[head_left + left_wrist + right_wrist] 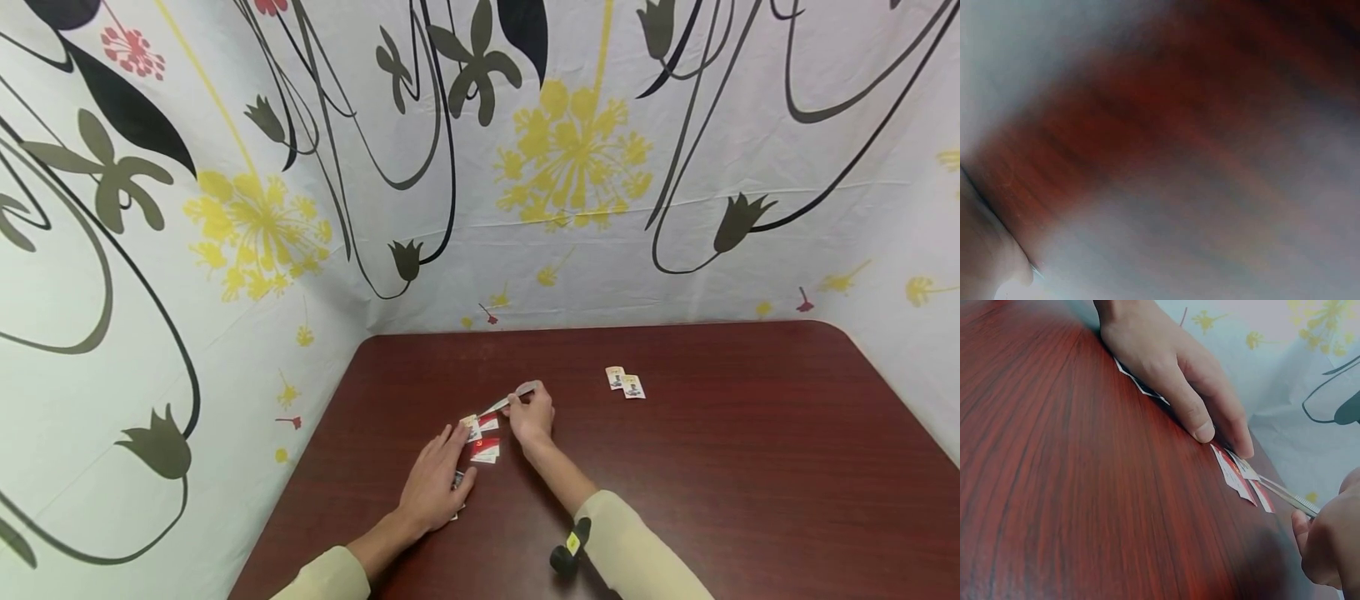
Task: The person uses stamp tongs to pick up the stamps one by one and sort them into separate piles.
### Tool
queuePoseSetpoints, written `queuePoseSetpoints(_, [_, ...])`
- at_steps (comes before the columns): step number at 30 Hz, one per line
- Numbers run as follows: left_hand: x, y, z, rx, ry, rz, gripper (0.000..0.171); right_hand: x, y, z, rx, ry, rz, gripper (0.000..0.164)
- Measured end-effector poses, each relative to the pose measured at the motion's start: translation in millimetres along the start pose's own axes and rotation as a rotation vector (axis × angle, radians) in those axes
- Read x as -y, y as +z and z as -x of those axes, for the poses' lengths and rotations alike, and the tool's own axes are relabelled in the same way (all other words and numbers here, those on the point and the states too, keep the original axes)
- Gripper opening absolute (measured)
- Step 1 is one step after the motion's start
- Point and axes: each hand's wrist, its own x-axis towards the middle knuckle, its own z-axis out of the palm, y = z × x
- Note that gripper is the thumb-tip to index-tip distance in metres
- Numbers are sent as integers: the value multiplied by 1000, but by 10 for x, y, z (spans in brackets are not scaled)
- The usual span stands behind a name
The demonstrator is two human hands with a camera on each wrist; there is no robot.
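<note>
My right hand pinches a pair of metal tweezers, whose tips point left and down to a small white and yellow card. That card overlaps a red and white card; in the right wrist view the tweezer tips meet its edge. Just nearer lie more red and white cards, slightly fanned. My left hand rests over the cards with its fingers extended, fingertips at the white and yellow card. Under its palm and thumb, dark-patterned cards are partly hidden. The left wrist view is mostly blurred.
Two small cards lie overlapping at the back right of the dark red wooden table. A black strap with a yellow label is at the right wrist. Patterned cloth hangs behind and left of the table.
</note>
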Motion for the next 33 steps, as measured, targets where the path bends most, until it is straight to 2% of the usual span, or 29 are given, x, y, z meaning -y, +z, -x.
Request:
queuePoseSetpoints(7, [5,-5,-1,-11,14,-8,71,-1,-38,24,36,23,-20,9])
queuePoseSetpoints(14, [5,10,2,-29,23,-22,70,-12,-24,31,37,15,-38,10])
queuePoseSetpoints(21, [-5,13,9,-1,1,-15,71,-7,-40,26,29,20,-84,9])
queuePoseSetpoints(27, [-5,11,3,-13,3,-22,69,69,-125,9,24,50,-121,9])
queuePoseSetpoints(33, [0,17,0,-12,10,-24,69,186,-270,-36,38,77,-227,9])
